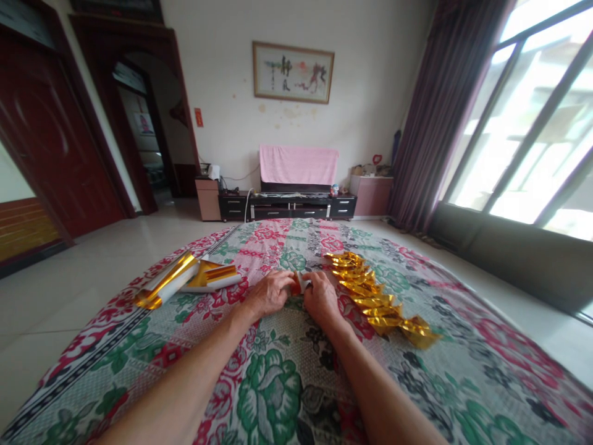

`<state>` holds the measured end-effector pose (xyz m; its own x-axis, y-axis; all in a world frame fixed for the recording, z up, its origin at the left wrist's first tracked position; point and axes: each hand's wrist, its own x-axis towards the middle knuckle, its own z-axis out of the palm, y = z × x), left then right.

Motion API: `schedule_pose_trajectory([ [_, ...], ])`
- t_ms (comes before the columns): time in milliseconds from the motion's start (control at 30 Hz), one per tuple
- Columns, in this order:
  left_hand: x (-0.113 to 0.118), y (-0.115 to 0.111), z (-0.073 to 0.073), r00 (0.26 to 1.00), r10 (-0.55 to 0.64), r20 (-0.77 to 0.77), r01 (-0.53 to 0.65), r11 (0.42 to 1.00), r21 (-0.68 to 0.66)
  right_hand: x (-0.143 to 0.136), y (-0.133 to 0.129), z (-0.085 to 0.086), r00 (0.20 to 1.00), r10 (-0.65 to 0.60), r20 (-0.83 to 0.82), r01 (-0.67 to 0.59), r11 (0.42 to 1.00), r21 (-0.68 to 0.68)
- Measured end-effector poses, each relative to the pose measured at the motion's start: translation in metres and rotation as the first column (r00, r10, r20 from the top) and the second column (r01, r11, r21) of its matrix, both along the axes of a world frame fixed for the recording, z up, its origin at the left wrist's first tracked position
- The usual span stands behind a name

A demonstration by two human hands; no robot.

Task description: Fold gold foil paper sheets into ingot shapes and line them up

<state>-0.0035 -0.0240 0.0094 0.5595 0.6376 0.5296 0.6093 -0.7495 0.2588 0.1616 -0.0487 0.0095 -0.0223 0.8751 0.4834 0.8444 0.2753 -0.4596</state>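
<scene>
Between my two hands, at the middle of the cloth, is a small piece of gold foil paper (297,285) with a pale underside, partly hidden by my fingers. My left hand (274,292) is closed on its left edge. From the other side, my right hand (320,296) grips the right edge with bent fingers. To the right lies a slanting row of several folded gold paper ingots (375,298), the nearest one (419,332) close to my right forearm. Left of my hands rest curled gold foil sheets (171,279) with white backs.
A flowered cloth (269,395) covers the round table under my arms. Beyond it stand a low black cabinet (303,209) and a screen draped with a pink towel (299,164). A purple curtain (430,111) and windows are on the right, a dark red door (46,136) on the left.
</scene>
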Motion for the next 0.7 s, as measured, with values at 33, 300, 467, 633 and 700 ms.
schedule_pose_trajectory([
  [33,0.0,0.0,0.0,1.0,-0.013,-0.009,0.013,1.0,-0.01,0.0,0.0,0.0,1.0,-0.001,-0.004,0.001,1.0,0.007],
  [300,0.001,-0.002,0.004,0.996,-0.062,-0.056,0.061,0.998,-0.025,0.0,0.002,0.001,0.993,-0.058,-0.103,0.063,0.997,0.043],
  [467,0.002,-0.005,0.008,0.994,-0.079,-0.071,0.08,0.997,0.001,-0.001,-0.001,0.003,0.991,-0.039,-0.125,0.051,0.994,0.092],
  [633,0.002,-0.008,0.009,0.996,-0.042,-0.08,0.045,0.998,0.033,0.0,-0.003,0.004,0.992,-0.027,-0.125,0.038,0.996,0.084],
  [700,0.001,-0.009,0.009,0.997,-0.011,-0.074,0.014,0.999,0.039,0.002,-0.003,0.005,0.99,-0.064,-0.127,0.075,0.994,0.08],
])
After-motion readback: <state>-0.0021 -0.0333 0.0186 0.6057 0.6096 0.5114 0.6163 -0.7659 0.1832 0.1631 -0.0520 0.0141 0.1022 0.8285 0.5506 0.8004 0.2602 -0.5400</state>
